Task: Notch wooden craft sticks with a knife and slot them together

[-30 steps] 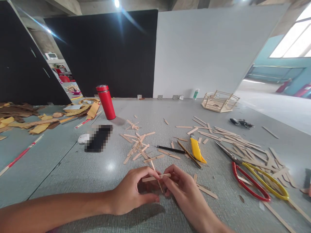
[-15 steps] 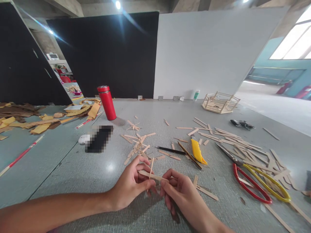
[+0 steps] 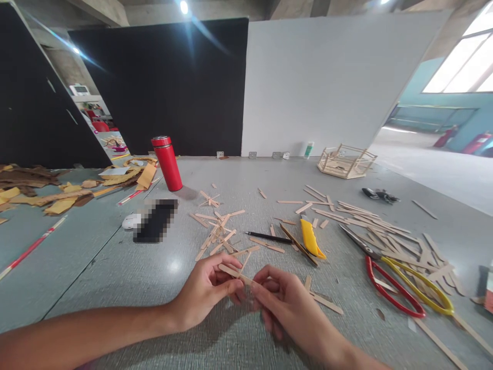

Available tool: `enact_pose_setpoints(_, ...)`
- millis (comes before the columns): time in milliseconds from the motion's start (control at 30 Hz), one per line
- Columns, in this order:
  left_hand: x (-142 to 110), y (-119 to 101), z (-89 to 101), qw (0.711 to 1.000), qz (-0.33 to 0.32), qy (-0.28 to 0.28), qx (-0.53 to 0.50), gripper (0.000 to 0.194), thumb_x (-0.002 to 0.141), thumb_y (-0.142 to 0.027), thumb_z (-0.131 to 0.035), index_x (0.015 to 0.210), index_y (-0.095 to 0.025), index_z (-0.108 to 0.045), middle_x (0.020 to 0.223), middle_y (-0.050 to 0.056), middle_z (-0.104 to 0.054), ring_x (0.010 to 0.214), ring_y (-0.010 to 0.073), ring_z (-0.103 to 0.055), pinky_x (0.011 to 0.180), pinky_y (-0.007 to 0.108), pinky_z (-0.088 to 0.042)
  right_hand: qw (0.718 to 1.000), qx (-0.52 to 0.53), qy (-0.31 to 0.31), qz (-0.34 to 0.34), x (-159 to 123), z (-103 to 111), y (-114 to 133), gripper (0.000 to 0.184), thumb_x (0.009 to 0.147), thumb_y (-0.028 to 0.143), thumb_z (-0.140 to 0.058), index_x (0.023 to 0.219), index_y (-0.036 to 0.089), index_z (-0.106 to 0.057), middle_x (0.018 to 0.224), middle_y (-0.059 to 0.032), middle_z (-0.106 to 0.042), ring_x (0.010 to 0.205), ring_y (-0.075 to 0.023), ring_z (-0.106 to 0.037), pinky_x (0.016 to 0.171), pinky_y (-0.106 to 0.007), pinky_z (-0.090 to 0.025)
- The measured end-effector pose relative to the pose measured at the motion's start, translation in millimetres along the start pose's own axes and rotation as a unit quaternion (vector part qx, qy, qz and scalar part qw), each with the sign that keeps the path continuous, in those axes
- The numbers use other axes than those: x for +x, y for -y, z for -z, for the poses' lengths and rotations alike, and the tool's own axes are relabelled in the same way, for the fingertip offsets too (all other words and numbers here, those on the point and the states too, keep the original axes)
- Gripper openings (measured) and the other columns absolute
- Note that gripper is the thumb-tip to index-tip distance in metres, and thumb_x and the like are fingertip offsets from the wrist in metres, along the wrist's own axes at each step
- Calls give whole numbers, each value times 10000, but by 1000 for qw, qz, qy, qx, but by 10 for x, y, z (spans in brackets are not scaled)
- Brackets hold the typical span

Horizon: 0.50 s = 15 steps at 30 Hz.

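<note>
Between my two hands, just above the table, is a flat wooden craft stick point(image 3: 231, 272) with a thinner stick piece point(image 3: 245, 262) standing up from it at an angle. My left hand point(image 3: 210, 290) pinches its left part between thumb and fingers. The right end is pinched by the thumb and forefinger of my right hand point(image 3: 279, 300). Beyond my left hand lies a loose heap of short craft stick pieces point(image 3: 219, 231). Right of my right hand, two stick pieces point(image 3: 325, 302) meet at an angle on the table.
A black pen point(image 3: 267, 237) and a yellow utility knife point(image 3: 311, 239) lie ahead. Red-and-yellow-handled scissors point(image 3: 396, 277) rest by a pile of craft sticks point(image 3: 419, 252) on the right. A red flask point(image 3: 167, 164), a phone point(image 3: 157, 221) and a hexagonal stick frame point(image 3: 346, 163) stand or lie farther off.
The held craft stick has tilted, its right end lower, and the upright piece now leans to the right. Both hands keep their grip; the view has shifted slightly.
</note>
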<state>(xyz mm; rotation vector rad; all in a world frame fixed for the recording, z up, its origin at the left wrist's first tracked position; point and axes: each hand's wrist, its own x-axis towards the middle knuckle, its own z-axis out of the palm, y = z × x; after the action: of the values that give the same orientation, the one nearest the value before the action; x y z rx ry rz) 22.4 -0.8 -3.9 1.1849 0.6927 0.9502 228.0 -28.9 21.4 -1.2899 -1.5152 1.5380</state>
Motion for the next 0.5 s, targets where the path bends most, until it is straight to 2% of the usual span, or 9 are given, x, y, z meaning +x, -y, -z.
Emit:
enact_pose_setpoints(33, 4, 7, 4, 1000, -2, -5, 0, 294, 861, -313, -821, 1026, -151, -639, 784, 37, -774, 683, 148, -743, 666, 260, -611, 999, -33, -20, 10, 7, 79, 87, 361, 951, 563, -579, 900, 206, -555, 683, 28, -608, 438, -74, -501, 374, -180, -348)
enact_pose_setpoints(133, 12, 30, 19, 1000, -10, -22, 1, 280, 872, -318, -807, 1044, -134, -684, 764, 44, -772, 697, 161, -744, 675, 282, -621, 978, -178, -102, 43, 28, 408, 359, 312, 977, 517, -523, 926, 216, -584, 729, -7, -674, 492, -105, -516, 448, -227, -393)
enact_pose_setpoints(200, 15, 41, 29, 999, -15, -29, 2, 273, 869, -320, -807, 1033, -125, -710, 750, 47, -769, 689, 159, -737, 672, 283, -620, 939, -299, -156, 69, 32, 641, 483, 266, 971, 455, -534, 861, 222, -600, 714, -3, -672, 523, -121, -516, 519, -259, -417)
enact_pose_setpoints(233, 16, 44, 33, 999, -17, -32, 3, 270, 866, -322, -808, 1025, -123, -720, 751, 50, -770, 687, 159, -735, 668, 281, -617, 915, -365, -160, 70, 28, 744, 516, 236, 966, 412, -537, 847, 225, -615, 689, 3, -654, 539, -131, -508, 538, -271, -405)
enact_pose_setpoints(300, 17, 49, 40, 999, -19, -33, 6, 271, 869, -333, -801, 1024, -120, -736, 764, 62, -775, 692, 163, -732, 654, 280, -612, 874, -464, -127, 67, 8, 903, 527, 240, 972, 350, -504, 804, 228, -626, 623, 14, -596, 545, -142, -472, 539, -281, -368)
enact_pose_setpoints(400, 19, 46, 46, 999, -19, -33, 16, 279, 888, -356, -778, 1049, -130, -752, 781, 66, -779, 713, 175, -733, 638, 282, -604, 838, -539, -59, 63, -47, 1027, 469, 301, 980, 273, -465, 699, 225, -562, 585, 26, -539, 527, -133, -444, 528, -276, -345)
enact_pose_setpoints(500, 21, 27, 49, 999, -18, -38, 31, 253, 897, -345, -769, 1047, -141, -768, 832, 67, -785, 750, 167, -733, 692, 276, -600, 817, -567, -65, 78, -110, 1070, 415, 270, 925, 186, -503, 662, 226, -547, 615, 23, -576, 542, -132, -511, 520, -260, -370)
